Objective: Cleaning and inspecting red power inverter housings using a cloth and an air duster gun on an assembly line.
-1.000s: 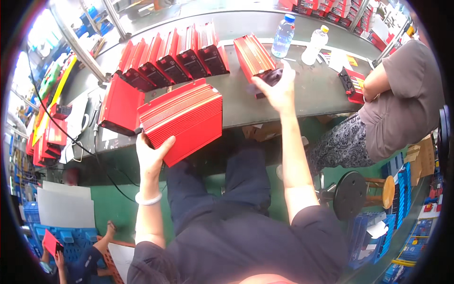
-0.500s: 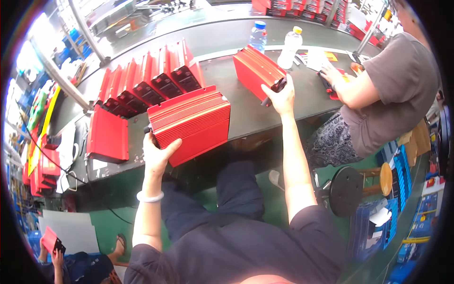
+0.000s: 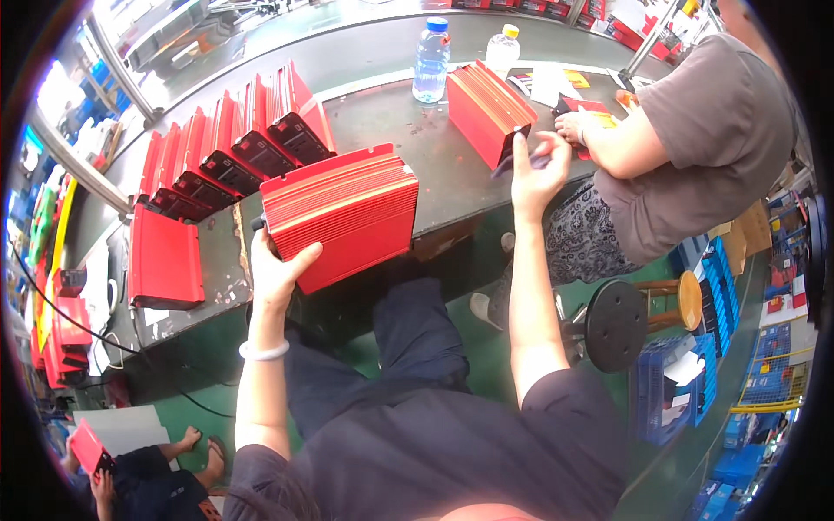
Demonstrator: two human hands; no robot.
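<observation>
Facing the long dark bench point(image 3: 382, 117), I see a row of red boxes point(image 3: 224, 143) standing on it, at 10 o'clock from the one I have.

My held red box point(image 3: 343, 213) is up by the bench's near edge, between 1 and 2 o'clock from my left hand point(image 3: 280, 273). That hand is clamped on the left end, with the thumb on the side that faces me. The box's long way runs from just under 9 o'clock to just above 3.

The far red box point(image 3: 491, 113) stands on the bench at 11 o'clock from my right hand point(image 3: 540, 178). Its long way goes from 11 to 5, so one short end points at that hand. My right hand is much nearer to it than my left. I can't tell if my thumb touches that end.

A clear bottle with a blue cap point(image 3: 430, 69) stands at 10 o'clock from the far red box.

Smallest is a dark thing, maybe a cloth point(image 3: 539, 161), by my right thumb. I can't tell if that hand is closed on it.
</observation>
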